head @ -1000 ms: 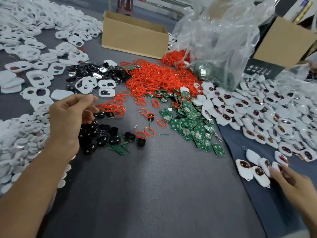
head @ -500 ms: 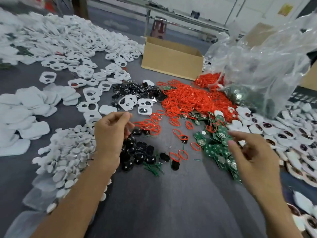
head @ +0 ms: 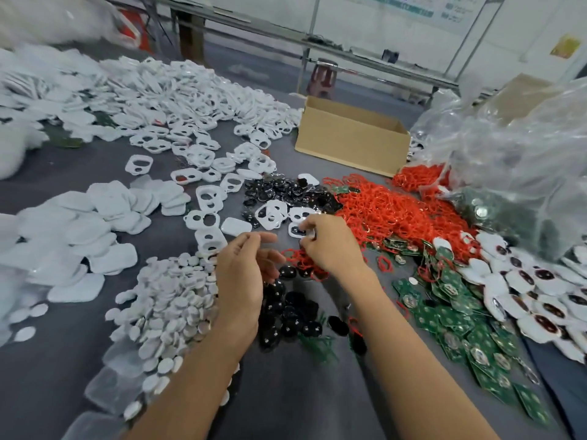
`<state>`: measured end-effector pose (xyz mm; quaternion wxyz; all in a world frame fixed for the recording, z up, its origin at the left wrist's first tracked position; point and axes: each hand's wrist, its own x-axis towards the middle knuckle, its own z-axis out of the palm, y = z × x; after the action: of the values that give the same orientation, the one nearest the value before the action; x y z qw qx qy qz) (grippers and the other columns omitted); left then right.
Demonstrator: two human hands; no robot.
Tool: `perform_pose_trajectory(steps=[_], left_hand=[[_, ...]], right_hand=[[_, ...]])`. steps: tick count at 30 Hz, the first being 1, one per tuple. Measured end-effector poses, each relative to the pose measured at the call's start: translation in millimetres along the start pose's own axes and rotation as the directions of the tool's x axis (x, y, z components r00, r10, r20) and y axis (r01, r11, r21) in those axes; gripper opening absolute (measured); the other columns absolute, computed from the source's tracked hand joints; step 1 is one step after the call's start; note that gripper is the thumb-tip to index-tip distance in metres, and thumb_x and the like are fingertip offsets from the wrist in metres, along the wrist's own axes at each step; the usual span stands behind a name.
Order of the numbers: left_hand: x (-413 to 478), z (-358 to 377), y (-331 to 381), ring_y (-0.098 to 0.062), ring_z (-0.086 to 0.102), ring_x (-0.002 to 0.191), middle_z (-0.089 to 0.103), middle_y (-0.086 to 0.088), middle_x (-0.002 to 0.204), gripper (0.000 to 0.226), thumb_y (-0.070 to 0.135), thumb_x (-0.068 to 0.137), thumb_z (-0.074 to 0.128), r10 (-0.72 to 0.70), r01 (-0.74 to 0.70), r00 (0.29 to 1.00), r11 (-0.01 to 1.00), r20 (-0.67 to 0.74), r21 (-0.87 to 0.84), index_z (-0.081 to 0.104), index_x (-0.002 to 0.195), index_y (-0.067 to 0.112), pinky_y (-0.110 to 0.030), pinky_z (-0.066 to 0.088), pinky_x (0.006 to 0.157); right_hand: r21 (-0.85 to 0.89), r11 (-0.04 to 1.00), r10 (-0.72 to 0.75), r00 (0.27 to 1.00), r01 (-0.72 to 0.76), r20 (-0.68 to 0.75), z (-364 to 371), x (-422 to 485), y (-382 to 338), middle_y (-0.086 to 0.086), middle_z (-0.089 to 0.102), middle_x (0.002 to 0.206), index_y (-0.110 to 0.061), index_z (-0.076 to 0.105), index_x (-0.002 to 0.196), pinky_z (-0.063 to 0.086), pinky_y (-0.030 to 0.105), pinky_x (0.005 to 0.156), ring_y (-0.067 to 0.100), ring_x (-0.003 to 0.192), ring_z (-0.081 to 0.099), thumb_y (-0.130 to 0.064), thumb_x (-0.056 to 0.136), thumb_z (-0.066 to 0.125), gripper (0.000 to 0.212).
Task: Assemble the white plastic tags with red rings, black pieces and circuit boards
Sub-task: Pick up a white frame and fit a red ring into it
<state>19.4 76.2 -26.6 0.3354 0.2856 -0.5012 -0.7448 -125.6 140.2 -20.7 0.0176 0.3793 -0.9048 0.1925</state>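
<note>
Just in front of the cardboard box (head: 349, 138), on the person's side of it, the right hand (head: 330, 246) reaches forward and its fingertips pinch a white tag (head: 298, 230) with a dark centre, which lies at the edge of the loose parts. The left hand (head: 241, 274) hovers nearer the person than the box and slightly to the left of the right hand. Its fingers are loosely curled, with nothing visible between them.

The red rings (head: 390, 214) make a broad orange-red heap directly in front of the box, and a few strays reach under the right hand. The black pieces (head: 295, 312) sit further from the box, scattered beneath both wrists. A second, glossier dark cluster (head: 286, 192) lies close to the box's front left corner. The circuit boards (head: 460, 312) are green and spill toward the person from the box's right-hand side. Beside them lie assembled tags (head: 540, 281) with dark centres.

A crumpled clear bag (head: 514, 160) stands just to the right of the box. Left of the box spread holed white frames (head: 206, 198) and flat white covers (head: 79, 223). A mound of small white discs (head: 171, 300) lies nearest the left forearm. Everything rests on a grey table (head: 301, 392).
</note>
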Motion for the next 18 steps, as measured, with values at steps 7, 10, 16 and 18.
perform_pose_trajectory(steps=[7,10,16,18], left_hand=[[-0.4,0.3,0.1,-0.011,0.052,0.045,0.065,-0.004,0.057,0.030,0.012,0.101,0.041,-0.004,0.004,1.000,1.000,0.022,0.025,0.066,0.085,0.007,-0.019,0.040,0.045],[0.2,0.0,-0.4,-0.010,0.053,0.045,0.065,-0.004,0.057,0.029,0.012,0.101,0.042,-0.014,0.013,1.000,0.999,0.025,0.036,0.066,0.085,0.007,-0.018,0.040,0.044],[-0.4,-1.1,-1.7,-0.010,0.053,0.046,0.066,-0.002,0.058,0.028,0.013,0.100,0.045,-0.015,0.014,1.000,0.998,0.020,0.064,0.067,0.084,0.009,-0.017,0.042,0.045],[-0.1,-0.9,-1.2,-0.010,0.054,0.047,0.066,-0.002,0.058,0.027,0.013,0.100,0.046,-0.016,0.015,1.000,0.998,0.016,0.064,0.068,0.084,0.009,-0.018,0.042,0.046]], right_hand=[[-0.009,1.000,0.014,0.992,-0.015,-0.125,14.0,0.4,3.0,0.000,0.070,0.094,-0.020,0.068,0.098,0.050,0.034,0.072,0.024,0.091,0.062,-0.017,0.086,0.066,0.012],[0.029,0.999,0.026,0.989,-0.022,-0.148,16.1,-1.4,3.8,0.000,0.069,0.088,-0.019,0.067,0.089,0.048,0.032,0.068,0.022,0.085,0.061,-0.016,0.085,0.067,0.006],[0.076,0.997,0.015,0.991,-0.005,-0.135,14.2,-2.3,5.7,-0.002,0.067,0.078,-0.018,0.066,0.075,0.049,0.033,0.067,0.021,0.078,0.060,-0.011,0.079,0.071,0.009],[0.092,0.996,-0.001,0.995,0.010,-0.104,11.4,-2.1,5.6,-0.005,0.064,0.072,-0.019,0.066,0.074,0.049,0.033,0.068,0.019,0.076,0.060,-0.010,0.078,0.073,0.012]])
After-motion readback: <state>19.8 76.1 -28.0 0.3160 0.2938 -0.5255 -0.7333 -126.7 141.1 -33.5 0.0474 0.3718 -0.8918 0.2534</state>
